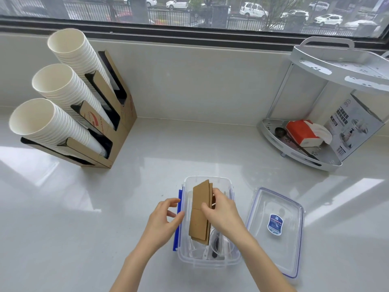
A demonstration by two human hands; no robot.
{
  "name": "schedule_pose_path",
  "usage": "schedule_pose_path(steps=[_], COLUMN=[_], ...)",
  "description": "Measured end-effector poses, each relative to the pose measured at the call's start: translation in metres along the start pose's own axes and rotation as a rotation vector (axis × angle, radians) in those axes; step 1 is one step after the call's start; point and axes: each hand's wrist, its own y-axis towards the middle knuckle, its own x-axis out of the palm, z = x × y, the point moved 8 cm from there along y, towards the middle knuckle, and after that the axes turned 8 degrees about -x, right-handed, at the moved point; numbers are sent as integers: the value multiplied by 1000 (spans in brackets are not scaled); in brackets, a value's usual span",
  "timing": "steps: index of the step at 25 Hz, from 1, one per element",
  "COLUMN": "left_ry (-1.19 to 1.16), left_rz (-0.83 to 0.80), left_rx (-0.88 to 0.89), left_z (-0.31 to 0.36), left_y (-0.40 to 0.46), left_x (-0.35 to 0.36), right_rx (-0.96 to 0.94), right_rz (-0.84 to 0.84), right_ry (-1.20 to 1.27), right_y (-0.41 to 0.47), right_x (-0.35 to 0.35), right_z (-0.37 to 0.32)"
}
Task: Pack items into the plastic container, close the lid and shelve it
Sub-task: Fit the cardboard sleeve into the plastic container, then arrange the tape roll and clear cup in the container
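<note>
Gripping a flat stack of brown cardboard pieces [200,211] between thumb and fingers, the right hand [221,211] holds it on edge inside the clear plastic container [210,262], which stands open on the pale counter [84,218] directly below the camera. The cardboard leans along the container's left half, its upper end rising above the rim. Under and beside it, in the near end of the container, lie some clear and dark items too blurred to name. The left hand [164,218] hovers at the container's left wall, fingers loosely curled and parted, gripping nothing; it sits just beside the blue latch [177,230] on that side, though whether it touches the latch cannot be told. The lid [275,230], clear with a blue seal line and a blue-and-white sticker at its middle, lies flat on the counter just to the right of the container. Far left, a cardboard dispenser [117,131] holds three slanted stacks of white paper cups [56,89]. Far right stands a white two-tier corner shelf [328,66]; its lower tier carries a red-and-white tissue pack [303,133], a dark scoop and a printed box [353,127].
</note>
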Motion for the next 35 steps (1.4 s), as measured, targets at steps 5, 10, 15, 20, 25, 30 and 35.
schedule_pose_path(steps=[5,10,15,20,25,30,35], left_ry=[-55,-90,-140,-113,1,226,742], left_rz=[-105,-131,-130,-108,-18,112,-120], left_rx=[-89,-110,-136,-146,-81,239,320], left_z=[-12,-19,-20,-19,-12,26,22], left_y=[-2,0,1,5,8,3,4], left_x=[15,16,16,18,14,7,50], right_rx=[14,76,69,37,-4,31,93], right_rz=[-98,-205,-221,-221,-187,23,-101], right_ry=[-54,-20,-51,-73,10,-197,-484], right_y=[-4,-8,-6,-3,0,3,-2], right_x=[29,54,59,55,28,-24,-15], right_z=[3,16,23,22,20,31,43])
